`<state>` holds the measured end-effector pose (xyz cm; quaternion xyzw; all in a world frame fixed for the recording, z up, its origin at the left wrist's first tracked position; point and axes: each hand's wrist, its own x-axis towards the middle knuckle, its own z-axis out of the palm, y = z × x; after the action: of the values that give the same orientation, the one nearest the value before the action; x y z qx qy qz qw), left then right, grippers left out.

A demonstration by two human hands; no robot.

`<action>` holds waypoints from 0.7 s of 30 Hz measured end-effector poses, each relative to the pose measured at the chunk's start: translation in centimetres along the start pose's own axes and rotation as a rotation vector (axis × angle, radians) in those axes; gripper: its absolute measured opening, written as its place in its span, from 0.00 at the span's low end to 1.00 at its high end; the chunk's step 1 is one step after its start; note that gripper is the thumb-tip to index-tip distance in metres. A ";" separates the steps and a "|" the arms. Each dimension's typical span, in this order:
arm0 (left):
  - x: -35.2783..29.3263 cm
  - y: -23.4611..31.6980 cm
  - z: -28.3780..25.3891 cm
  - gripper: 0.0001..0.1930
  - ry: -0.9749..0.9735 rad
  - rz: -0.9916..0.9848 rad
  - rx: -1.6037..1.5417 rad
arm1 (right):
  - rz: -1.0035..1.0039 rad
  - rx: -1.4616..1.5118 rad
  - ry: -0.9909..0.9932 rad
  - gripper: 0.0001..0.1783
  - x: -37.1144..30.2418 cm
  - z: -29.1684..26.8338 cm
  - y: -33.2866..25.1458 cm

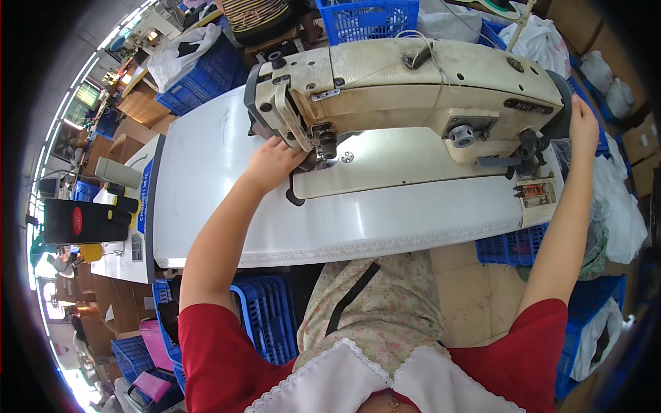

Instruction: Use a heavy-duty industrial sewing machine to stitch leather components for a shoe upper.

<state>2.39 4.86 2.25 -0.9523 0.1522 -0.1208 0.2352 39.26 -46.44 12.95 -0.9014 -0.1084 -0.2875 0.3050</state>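
- Step in hand, as I judge it: positioning a dark cloth (pixel 312 162) beneath the needle mechanism (pixel 325 141) of the sewing machine (pixel 392 69) while controlling the handwheel (pixel 559 113).
- Location: the cloth lies under the machine's left end, nearer the tabletop (pixel 206 172)'s far edge than its front edge. The handwheel is by the far right corner.
- Recommended method: keep the cloth flat and guide it lightly, without pulling. Turn the wheel slowly, in small increments.
- Caution: keep fingertips clear of the needle path; the left ones look close to it.
- Left hand (pixel 275 164): palm down, fingers slightly bent and close together, touching the cloth. From here I cannot tell whether it pinches or only presses.
- Right hand (pixel 584 127): fingers together against the handwheel's rim, thumb not visible; I cannot tell how firmly it grips.
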 end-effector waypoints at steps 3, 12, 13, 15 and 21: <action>-1.5 0.1 -0.4 0.16 -0.046 -0.046 -0.014 | -0.084 0.114 0.123 0.26 -3.8 1.7 0.6; -0.9 0.3 -0.3 0.20 -0.038 -0.035 -0.064 | 0.092 0.346 0.075 0.27 -8.9 3.5 2.8; -0.5 0.2 -0.1 0.21 -0.044 -0.030 -0.059 | 0.069 0.263 0.117 0.28 -8.4 2.9 2.5; -0.3 0.3 0.1 0.21 -0.065 -0.026 -0.080 | 0.122 0.231 0.077 0.28 -8.2 1.8 2.0; -1.6 -0.1 0.8 0.22 -0.048 -0.027 -0.063 | -0.031 0.149 -0.251 0.11 -11.6 -0.2 3.1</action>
<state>1.17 5.80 1.33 -0.9638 0.1373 -0.0962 0.2072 30.87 -49.29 4.77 -0.9035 -0.1803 -0.1685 0.3505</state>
